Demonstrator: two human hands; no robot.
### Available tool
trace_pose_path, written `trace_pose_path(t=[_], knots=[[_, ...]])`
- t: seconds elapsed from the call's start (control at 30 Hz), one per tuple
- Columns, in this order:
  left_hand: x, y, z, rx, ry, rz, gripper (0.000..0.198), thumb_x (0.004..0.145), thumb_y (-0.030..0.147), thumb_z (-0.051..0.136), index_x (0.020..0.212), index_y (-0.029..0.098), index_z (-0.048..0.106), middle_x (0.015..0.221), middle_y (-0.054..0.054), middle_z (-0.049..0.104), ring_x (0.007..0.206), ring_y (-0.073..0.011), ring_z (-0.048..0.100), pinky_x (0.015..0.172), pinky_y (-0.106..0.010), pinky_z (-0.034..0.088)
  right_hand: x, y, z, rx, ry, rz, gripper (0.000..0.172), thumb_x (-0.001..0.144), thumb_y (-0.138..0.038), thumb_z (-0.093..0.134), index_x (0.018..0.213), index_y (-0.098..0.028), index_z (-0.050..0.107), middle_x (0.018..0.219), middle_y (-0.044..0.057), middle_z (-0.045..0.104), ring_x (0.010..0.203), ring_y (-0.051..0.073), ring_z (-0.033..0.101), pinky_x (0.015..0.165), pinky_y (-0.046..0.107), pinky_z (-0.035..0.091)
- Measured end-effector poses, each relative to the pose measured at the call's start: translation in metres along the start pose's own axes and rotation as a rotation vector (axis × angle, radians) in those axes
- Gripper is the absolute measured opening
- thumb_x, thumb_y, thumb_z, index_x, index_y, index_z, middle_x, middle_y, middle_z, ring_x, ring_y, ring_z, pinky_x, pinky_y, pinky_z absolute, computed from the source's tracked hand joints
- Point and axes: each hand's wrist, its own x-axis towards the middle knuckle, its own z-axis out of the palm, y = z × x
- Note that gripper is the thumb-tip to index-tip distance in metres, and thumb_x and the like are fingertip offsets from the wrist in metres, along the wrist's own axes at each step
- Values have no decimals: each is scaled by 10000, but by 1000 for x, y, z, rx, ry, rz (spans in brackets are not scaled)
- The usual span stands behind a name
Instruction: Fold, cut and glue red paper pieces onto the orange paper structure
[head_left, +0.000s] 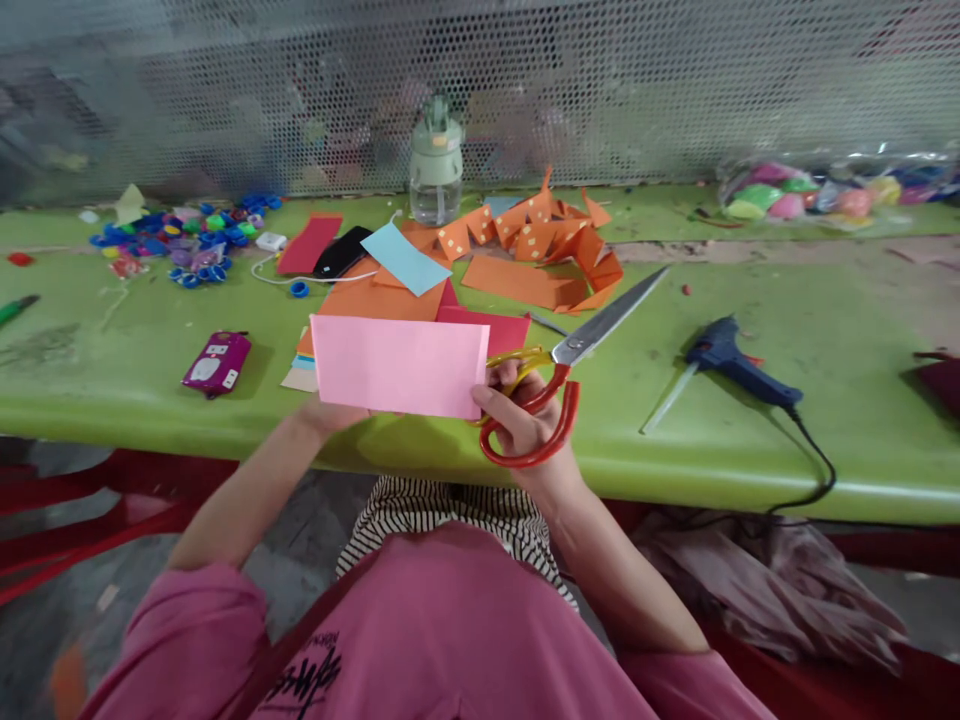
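A pink paper rectangle (401,365) is held up above the table's front edge, with narrow creased strips along its two short ends. My left hand (341,415) supports it from behind at the lower left; the paper hides the fingers. At the right end, the thumb of my right hand (521,410) presses on the paper. The same hand is closed around large scissors (574,345) with one red and one yellow handle, blades pointing up and right. Behind the paper lie orange sheets (352,300), red paper (495,325) and a light blue piece (405,258).
Folded orange paper strips (555,240) lie beyond my hands, near a clear bottle (436,165). A blue glue gun (739,365) rests at right, its cord over the edge. At left are a purple power adapter (217,363) and small colourful pieces (195,235). A perforated metal panel (600,110) stands behind.
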Motion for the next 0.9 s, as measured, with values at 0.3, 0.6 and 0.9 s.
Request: trace_pose_path(t=[0.3,0.6,0.9], knots=[[-23,-15,67,-236,123,-180,508,863,641,646,584,224,566,532,8,564,528,-118,522,549,-282,465,5,0,-5,-245,-53,-4,428,760,-492,812,865,-255,472,795,-37,543,621,100,500,575,298,476],[-15,4,69,-278,532,-57,461,897,570,595,581,249,498,506,25,502,486,-114,459,489,-311,396,-35,2,-37,-605,-553,138,755,734,-921,521,1019,-222,555,826,8,537,679,150,469,593,308,411],[-26,-7,70,-130,549,-97,442,918,587,607,649,237,587,657,-19,638,646,-163,602,691,-351,541,-29,3,-28,-605,-633,176,784,702,-983,393,884,-228,504,787,-1,515,654,137,436,589,305,385]])
